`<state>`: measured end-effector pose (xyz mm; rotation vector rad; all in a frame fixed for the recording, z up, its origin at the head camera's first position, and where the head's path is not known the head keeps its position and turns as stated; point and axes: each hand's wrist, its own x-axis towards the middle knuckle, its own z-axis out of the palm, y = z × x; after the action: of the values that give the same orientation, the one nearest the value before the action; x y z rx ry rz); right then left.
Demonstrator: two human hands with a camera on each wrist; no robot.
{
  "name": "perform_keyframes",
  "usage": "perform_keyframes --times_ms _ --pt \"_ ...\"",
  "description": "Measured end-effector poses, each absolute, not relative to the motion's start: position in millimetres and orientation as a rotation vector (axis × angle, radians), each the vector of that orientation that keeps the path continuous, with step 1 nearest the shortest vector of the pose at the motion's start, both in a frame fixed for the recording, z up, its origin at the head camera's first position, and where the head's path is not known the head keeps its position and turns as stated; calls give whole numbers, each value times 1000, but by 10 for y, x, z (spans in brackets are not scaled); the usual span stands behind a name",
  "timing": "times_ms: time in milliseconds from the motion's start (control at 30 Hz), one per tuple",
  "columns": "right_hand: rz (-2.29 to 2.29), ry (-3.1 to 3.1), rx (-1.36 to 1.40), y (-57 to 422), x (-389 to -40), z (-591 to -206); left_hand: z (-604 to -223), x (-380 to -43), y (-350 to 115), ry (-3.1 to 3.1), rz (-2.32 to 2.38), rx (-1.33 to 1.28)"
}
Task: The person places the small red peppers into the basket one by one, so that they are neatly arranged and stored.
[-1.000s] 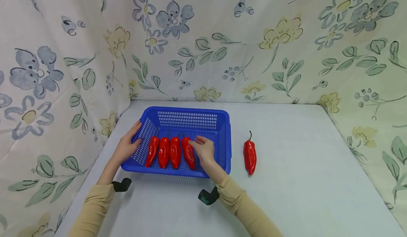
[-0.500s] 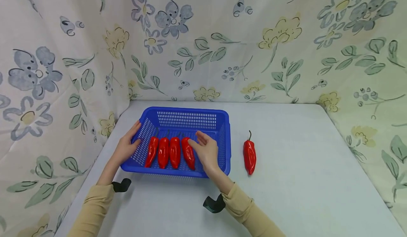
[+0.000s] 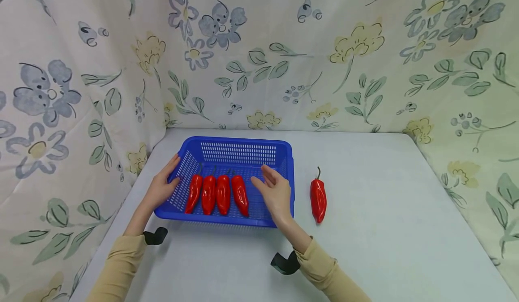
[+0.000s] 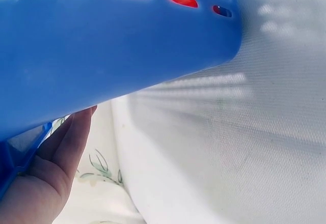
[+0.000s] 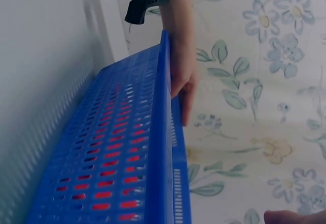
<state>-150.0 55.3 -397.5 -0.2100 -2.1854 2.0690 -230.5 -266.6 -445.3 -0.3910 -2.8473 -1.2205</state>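
Note:
A blue plastic basket (image 3: 219,221) with slotted walls holds several glossy red peppers (image 3: 209,194), lying side by side with stems to the back. My left hand (image 3: 160,189) grips the basket's left rim, thumb over the edge and fingers along the outside. Over the right part of the basket hovers my right hand (image 3: 277,196), fingers loosely extended and holding nothing; its thumb tip is a short way right of the rightmost pepper (image 3: 240,195) inside. Another red pepper (image 3: 318,200) lies outside, right of the basket. Red shows through the slots in both wrist views.
The basket stands on a white table (image 3: 385,212). A floral curtain (image 3: 259,81) hangs behind the table and along its sides. Each wrist carries a dark camera mount, the right mount (image 3: 285,263) low over the table in front of the basket.
My right hand has let go of the rightmost pepper in the basket and moved right, fingers spreading. The left hand and the basket have stayed in place.

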Motion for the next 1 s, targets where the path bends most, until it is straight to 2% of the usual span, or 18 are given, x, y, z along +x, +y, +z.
perform_keyframes --times_ms 1000 --pt "1989 -2120 -338 1264 -1422 -3955 -4454 -2310 -2664 -2824 -1218 -415"
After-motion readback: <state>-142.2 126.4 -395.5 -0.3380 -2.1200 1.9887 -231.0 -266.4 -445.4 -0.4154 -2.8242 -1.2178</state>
